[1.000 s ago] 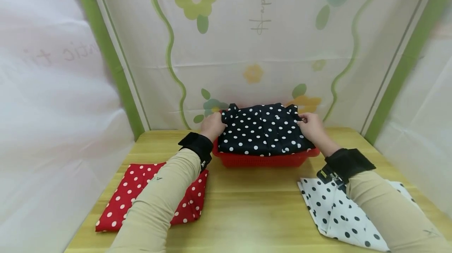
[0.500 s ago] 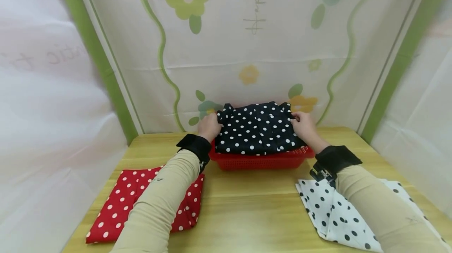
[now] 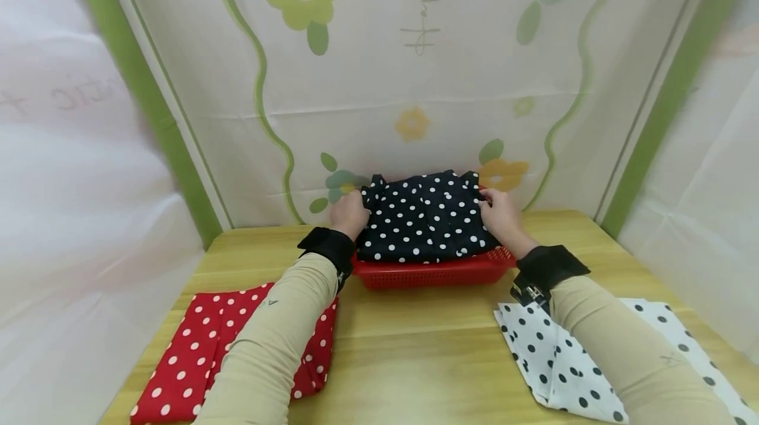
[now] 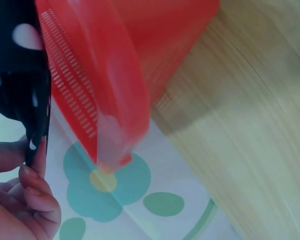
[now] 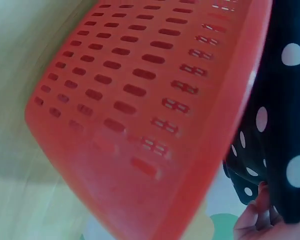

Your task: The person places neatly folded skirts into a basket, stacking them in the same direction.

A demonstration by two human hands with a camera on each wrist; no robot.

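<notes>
A black cloth with white dots, folded, lies over the top of a red perforated basket near the back of the table. My left hand pinches the cloth's left edge; the left wrist view shows thumb and fingertips closed on the black fabric beside the basket's rim. On the opposite side my right hand pinches the cloth's right edge, and the right wrist view catches its fingers at the fabric, partly cut off. Most of the basket's inside is hidden under the cloth.
A folded red cloth with white dots lies front left, partly under my left forearm. Front right, a folded white cloth with black dots is partly covered by my right forearm. A printed curtain hangs right behind the basket.
The head view has shifted, so basket, hands and curtain sit further left in it. Both hands keep their hold on the black cloth, with little other visible movement.
</notes>
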